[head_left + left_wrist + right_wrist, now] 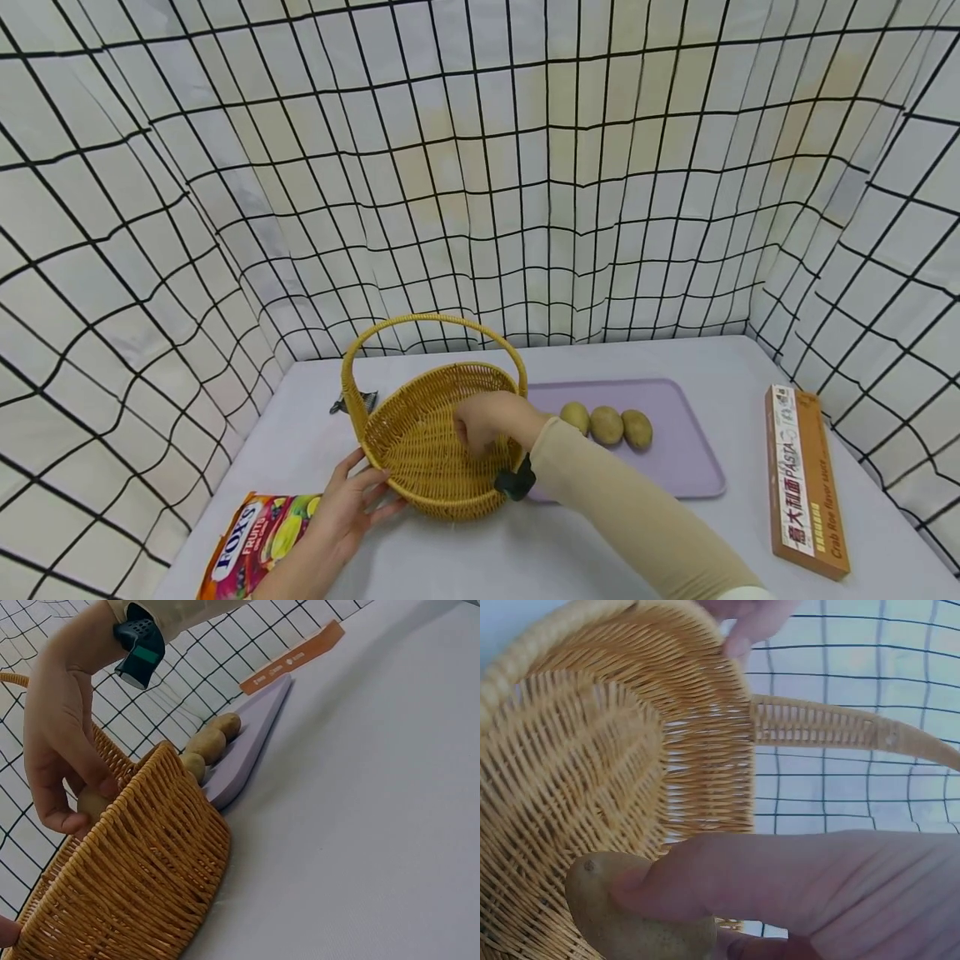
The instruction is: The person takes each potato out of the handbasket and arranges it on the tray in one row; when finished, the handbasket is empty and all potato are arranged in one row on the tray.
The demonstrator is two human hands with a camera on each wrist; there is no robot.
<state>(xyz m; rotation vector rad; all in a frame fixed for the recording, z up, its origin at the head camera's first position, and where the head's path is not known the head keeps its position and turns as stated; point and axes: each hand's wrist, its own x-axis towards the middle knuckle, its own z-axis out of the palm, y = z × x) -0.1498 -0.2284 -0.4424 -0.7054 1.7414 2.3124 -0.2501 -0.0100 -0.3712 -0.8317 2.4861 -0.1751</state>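
A yellow wicker basket (431,454) with a tall arched handle stands on the white table. My right hand (491,421) reaches over its right side into the hollow. Between thumb and fingers it holds a potato (634,907), which the head view hides behind the hand. My left hand (352,504) grips the basket's left rim, its fingers against the outer wall. Several potatoes (606,426) lie in a row on a light purple tray (682,467) right of the basket.
A colourful FOX'S candy bag (262,537) lies by my left forearm. A pasta box (806,483) lies at the table's right side. Behind the basket's left side is a small dark object (365,402), its kind unclear. Black netting over white sheeting surrounds the table.
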